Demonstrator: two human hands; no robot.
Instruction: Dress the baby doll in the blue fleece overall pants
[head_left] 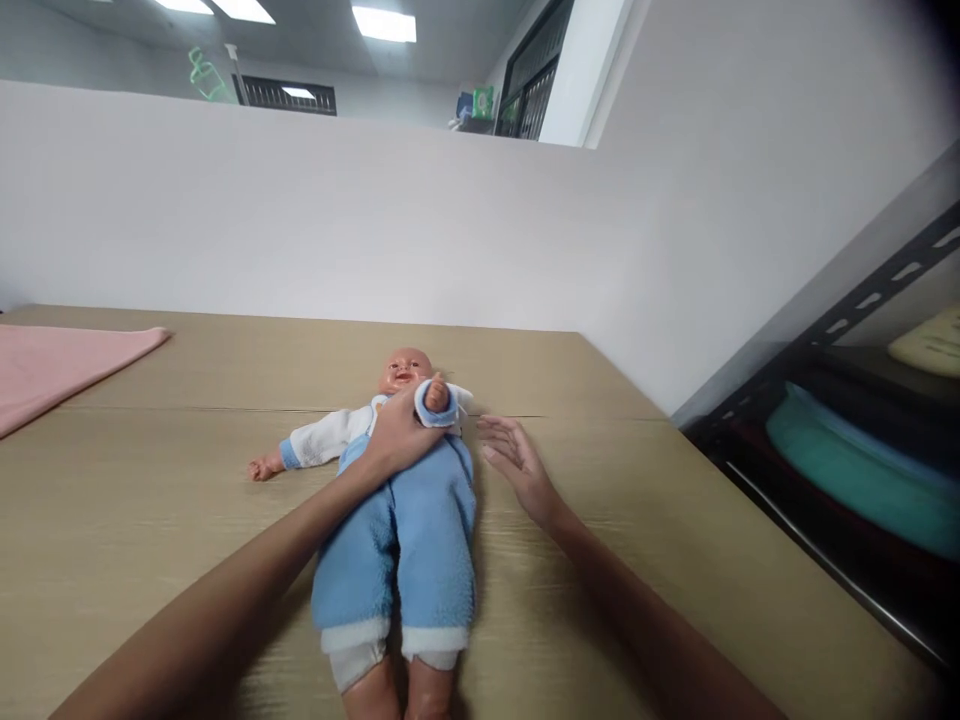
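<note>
A baby doll (431, 500) in a blue and white fleecy outfit lies on its back on the table, head away from me. My left hand (405, 430) lies across its chest, closed around the doll's arm near the blue sleeve cuff (436, 403); the small doll hand sticks up out of that cuff. The doll's other arm (315, 443) stretches out to the left on the tabletop. Just right of the doll's body, my right hand (519, 462) is held with fingers extended and apart, holding nothing. The doll's lower legs run out of view at the bottom.
The wooden table (600, 385) meets a white wall (315, 210) at its far edge. A folded pink cloth (67, 365) rests at the left. On the right, a dark metal rack (832, 325) holds a teal item (862, 470) and a pale yellow item (930, 343).
</note>
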